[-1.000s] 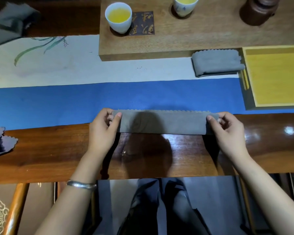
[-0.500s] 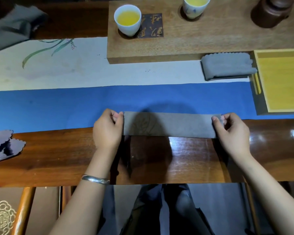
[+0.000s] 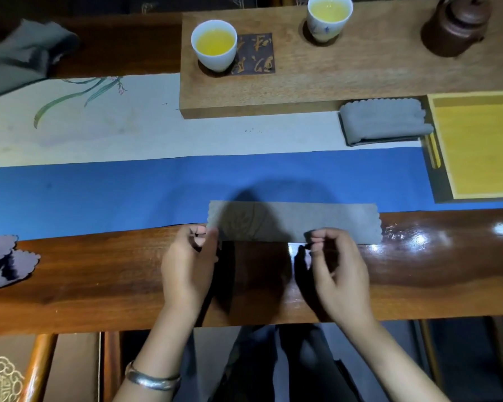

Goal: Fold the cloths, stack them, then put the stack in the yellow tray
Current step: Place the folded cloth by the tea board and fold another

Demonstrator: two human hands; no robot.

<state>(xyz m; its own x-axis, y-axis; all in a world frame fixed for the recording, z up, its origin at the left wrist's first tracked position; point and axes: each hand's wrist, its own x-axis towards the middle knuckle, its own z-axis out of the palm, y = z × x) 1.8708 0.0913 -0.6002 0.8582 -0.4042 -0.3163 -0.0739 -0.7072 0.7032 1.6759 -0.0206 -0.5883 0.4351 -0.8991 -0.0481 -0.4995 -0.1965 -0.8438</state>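
Note:
A grey cloth [image 3: 294,220], folded into a long narrow strip, lies across the edge of the blue runner [image 3: 99,195] and the wooden table [image 3: 84,280]. My left hand [image 3: 190,265] pinches its near left corner. My right hand [image 3: 336,271] pinches its near edge right of the middle, so the scalloped right end lies free. A second grey cloth [image 3: 384,120], folded small, rests beside the left rim of the yellow tray [image 3: 476,146] at the far right. The tray holds nothing.
Crumpled cloths lie at the left edge [image 3: 3,262] and the far left corner [image 3: 21,56]. A raised wooden board [image 3: 360,76] at the back carries two full tea cups [image 3: 214,44] [image 3: 328,17] and a dark teapot [image 3: 456,24].
Both hands left the strip's ends and came to its near edge. The right hand moved left, uncovering the right end. The strip now lies flat.

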